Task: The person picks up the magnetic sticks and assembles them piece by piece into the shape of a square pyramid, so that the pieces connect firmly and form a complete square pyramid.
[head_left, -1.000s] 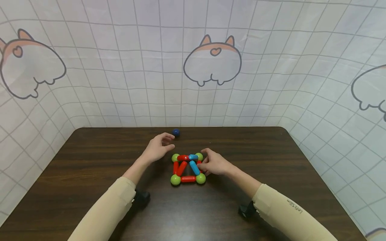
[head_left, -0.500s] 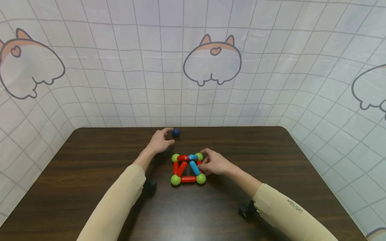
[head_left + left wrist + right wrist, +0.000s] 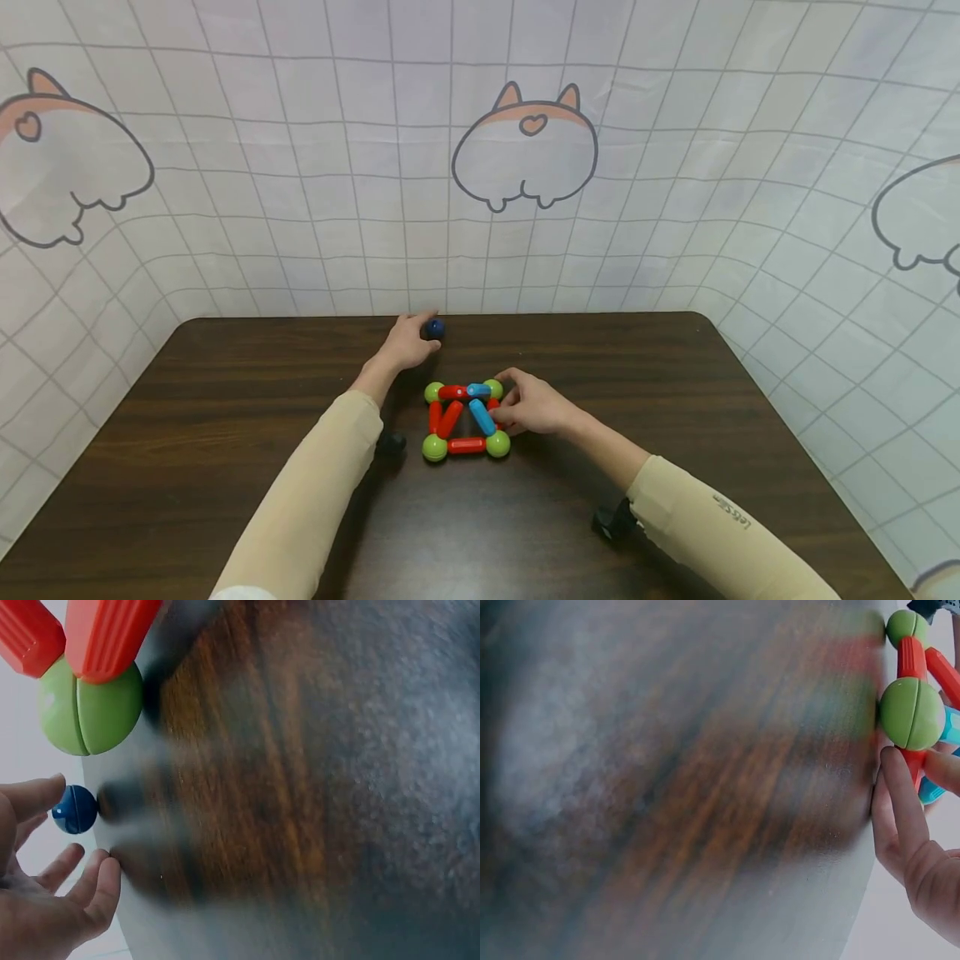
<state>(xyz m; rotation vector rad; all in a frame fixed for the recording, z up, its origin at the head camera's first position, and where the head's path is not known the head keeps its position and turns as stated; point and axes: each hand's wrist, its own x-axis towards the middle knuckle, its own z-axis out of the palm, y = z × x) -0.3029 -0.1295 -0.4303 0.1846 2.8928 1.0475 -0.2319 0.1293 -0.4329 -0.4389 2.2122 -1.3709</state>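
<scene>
A dark blue ball (image 3: 434, 329) sits near the table's back edge. My left hand (image 3: 406, 342) reaches around it with fingers spread; in the left wrist view the thumb lies close to the ball (image 3: 76, 809), while the other fingers stand apart from it. In the middle of the table lies a frame of green balls (image 3: 434, 447) joined by red rods (image 3: 467, 446). A red rod (image 3: 449, 419) and a blue rod (image 3: 482, 417) slant up from its front balls. My right hand (image 3: 538, 406) pinches the right side's red rod (image 3: 913, 766) between thumb and fingers.
The dark wooden table (image 3: 225, 433) meets a white gridded curtain (image 3: 360, 200) at the back and sides. A black wrist camera (image 3: 613, 521) hangs under the right sleeve, and another (image 3: 391, 444) is under the left.
My left hand has moved forward and to the right, from beside the frame to around the blue ball. The right hand keeps its place on the frame.
</scene>
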